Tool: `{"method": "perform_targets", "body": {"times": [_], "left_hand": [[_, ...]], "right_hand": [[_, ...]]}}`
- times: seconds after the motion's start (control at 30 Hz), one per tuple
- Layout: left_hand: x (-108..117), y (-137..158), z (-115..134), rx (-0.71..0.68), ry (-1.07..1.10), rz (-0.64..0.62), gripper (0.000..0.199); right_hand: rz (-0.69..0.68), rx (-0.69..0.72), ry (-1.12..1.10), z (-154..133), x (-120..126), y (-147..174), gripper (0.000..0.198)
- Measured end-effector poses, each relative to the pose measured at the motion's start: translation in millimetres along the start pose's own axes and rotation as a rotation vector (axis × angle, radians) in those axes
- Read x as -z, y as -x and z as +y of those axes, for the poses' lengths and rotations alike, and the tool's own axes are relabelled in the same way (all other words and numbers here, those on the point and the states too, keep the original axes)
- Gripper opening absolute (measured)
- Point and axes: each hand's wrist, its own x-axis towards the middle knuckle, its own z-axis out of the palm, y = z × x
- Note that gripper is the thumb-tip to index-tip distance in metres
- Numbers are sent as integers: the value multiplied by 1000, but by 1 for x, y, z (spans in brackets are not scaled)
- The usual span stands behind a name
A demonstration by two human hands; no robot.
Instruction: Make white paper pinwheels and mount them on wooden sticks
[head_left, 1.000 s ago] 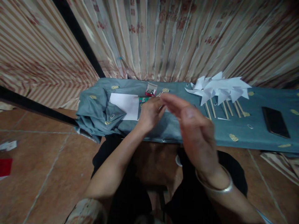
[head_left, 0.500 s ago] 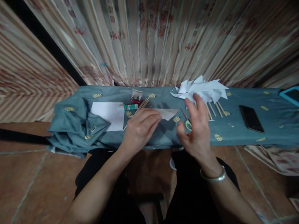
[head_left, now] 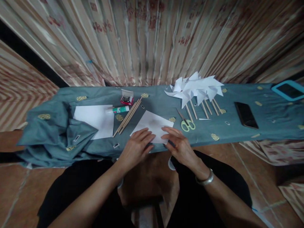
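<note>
A white square of paper [head_left: 152, 122] lies turned like a diamond on the cloth-covered table in front of me. My left hand [head_left: 139, 142] rests on its lower left part, fingers stretched out over the sheet. On the lower right part lies my right hand [head_left: 178, 142], its fingers slightly bent and apart. Both hands press or touch the paper without gripping it. Just right of it are scissors with pale green handles [head_left: 187, 125]. Wooden sticks [head_left: 129, 115] lie to its left.
Several white paper pinwheels [head_left: 197, 87] on sticks lie at the back right. A phone [head_left: 246, 115] and a blue-framed device [head_left: 289, 90] are farther right. At left are a glue stick [head_left: 120, 109], a small red box [head_left: 127, 97] and white sheets [head_left: 95, 118] partly under bunched cloth [head_left: 54, 133].
My left hand has let go of the pinched paper, which now lies spread on the table. The right hand has come down from the air onto it. The view has shifted slightly.
</note>
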Motion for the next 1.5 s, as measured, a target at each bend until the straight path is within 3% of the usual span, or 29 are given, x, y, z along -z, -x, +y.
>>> {"method": "perform_targets", "body": {"times": [0.13,0.33,0.53,0.8,1.07,1.5], "left_hand": [[-2,4,-12,53,-41,-46,25],[1,5,-17,183,21,-23,41],[4,3,-21,186,34,15,55],[2,-3,-7,33,-203,-55,42],[0,-2,-7,101,-228,-182,47],[-2,2,-9,120,-250,-222,53]], "right_hand": [[7,-124,-179,5,3,-10,14],[128,-181,-340,18,-5,-41,11],[121,-219,-226,25,-19,-73,17],[151,-299,-2,26,-38,-95,14],[181,-313,31,28,-51,-102,12],[174,-318,75,26,-55,-106,9]]}}
